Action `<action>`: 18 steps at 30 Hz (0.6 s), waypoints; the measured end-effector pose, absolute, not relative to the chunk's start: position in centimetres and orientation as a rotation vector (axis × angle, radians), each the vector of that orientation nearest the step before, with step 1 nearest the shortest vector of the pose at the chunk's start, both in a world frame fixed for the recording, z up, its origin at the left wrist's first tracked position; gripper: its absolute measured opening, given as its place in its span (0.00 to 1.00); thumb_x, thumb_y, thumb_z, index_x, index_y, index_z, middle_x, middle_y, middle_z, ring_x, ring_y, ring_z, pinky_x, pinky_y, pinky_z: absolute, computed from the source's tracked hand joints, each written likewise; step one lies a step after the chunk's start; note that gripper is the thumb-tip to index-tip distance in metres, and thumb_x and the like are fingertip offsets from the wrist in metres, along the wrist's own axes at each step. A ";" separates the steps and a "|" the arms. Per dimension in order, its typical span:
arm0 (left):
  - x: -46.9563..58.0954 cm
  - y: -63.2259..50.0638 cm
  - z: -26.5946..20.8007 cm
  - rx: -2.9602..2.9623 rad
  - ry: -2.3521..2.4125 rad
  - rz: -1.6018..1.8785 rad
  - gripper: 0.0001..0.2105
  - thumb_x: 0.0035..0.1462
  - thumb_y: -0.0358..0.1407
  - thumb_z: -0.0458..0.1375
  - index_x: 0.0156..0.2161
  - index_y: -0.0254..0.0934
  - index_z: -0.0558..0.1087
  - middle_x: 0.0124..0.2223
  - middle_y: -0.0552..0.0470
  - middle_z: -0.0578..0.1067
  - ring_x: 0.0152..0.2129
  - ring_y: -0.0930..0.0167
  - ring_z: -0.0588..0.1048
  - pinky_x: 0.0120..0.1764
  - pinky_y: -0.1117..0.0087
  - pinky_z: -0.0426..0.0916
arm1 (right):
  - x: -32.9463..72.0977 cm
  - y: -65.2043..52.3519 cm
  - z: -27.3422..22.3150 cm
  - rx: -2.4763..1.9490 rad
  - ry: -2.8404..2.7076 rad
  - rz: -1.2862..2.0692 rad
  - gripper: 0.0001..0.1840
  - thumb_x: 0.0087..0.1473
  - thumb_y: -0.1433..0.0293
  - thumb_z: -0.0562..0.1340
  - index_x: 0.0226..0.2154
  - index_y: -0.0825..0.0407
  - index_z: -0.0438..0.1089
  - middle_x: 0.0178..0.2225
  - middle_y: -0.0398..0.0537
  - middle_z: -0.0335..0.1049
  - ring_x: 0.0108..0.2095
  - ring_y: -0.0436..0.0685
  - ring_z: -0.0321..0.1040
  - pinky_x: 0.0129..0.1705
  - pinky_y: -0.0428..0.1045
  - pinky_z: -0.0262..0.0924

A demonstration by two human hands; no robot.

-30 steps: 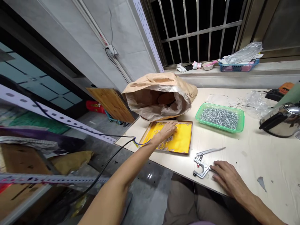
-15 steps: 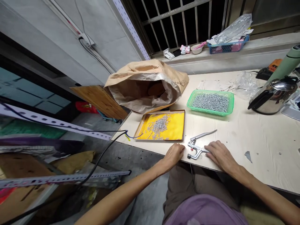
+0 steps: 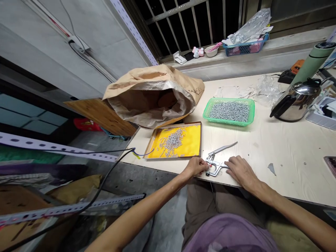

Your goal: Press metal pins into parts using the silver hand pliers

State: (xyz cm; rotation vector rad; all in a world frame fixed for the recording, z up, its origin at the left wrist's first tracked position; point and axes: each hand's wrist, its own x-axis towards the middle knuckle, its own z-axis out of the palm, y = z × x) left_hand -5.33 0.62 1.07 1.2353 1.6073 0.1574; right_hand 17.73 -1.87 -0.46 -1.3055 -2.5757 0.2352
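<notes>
A pair of silver snap-fastener pliers lies on the table near its front edge, its upper handle raised and its jaws toward the left. My right hand has its fingers closed over the end of the lower handle. At the jaws, my left hand is pinched together; whatever its fingertips hold is hidden or too small to name. Just beyond that hand, a shallow cardboard tray with a yellow bottom bears a loose heap of small metal pins.
A green plastic basket full of similar metal pieces stands farther back. Behind the tray, a large paper sack gapes toward me. A steel kettle and a green flask stand at the right. A black cable crosses the left side.
My left hand has moved right, from beside the pliers to their jaws, with its fingers pinched. My right hand remains at the lower handle. The camera view has shifted slightly.
</notes>
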 end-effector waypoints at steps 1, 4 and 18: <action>-5.3 0.8 1.1 1.249 1.604 0.128 0.11 0.42 0.41 0.60 0.23 0.32 0.70 0.16 0.60 0.64 0.13 0.78 0.61 0.19 0.77 0.55 | 17.7 -1.9 -0.5 -1.308 -2.573 0.227 0.10 0.55 0.72 0.60 0.41 0.52 0.69 0.38 0.51 0.67 0.38 0.59 0.60 0.35 0.52 0.55; -5.2 1.4 1.3 1.279 1.585 0.056 0.11 0.41 0.41 0.60 0.22 0.33 0.70 0.15 0.60 0.63 0.14 0.78 0.61 0.20 0.76 0.56 | 17.7 -2.0 -0.5 -1.314 -2.568 0.216 0.10 0.55 0.73 0.60 0.41 0.52 0.69 0.38 0.52 0.67 0.38 0.59 0.60 0.35 0.52 0.55; -4.5 1.0 1.8 1.214 1.569 -0.090 0.15 0.34 0.44 0.62 0.16 0.35 0.64 0.12 0.61 0.58 0.13 0.79 0.56 0.18 0.76 0.48 | 17.6 -1.3 0.0 -1.363 -2.598 0.254 0.23 0.52 0.68 0.63 0.51 0.51 0.64 0.52 0.59 0.63 0.48 0.64 0.60 0.43 0.56 0.59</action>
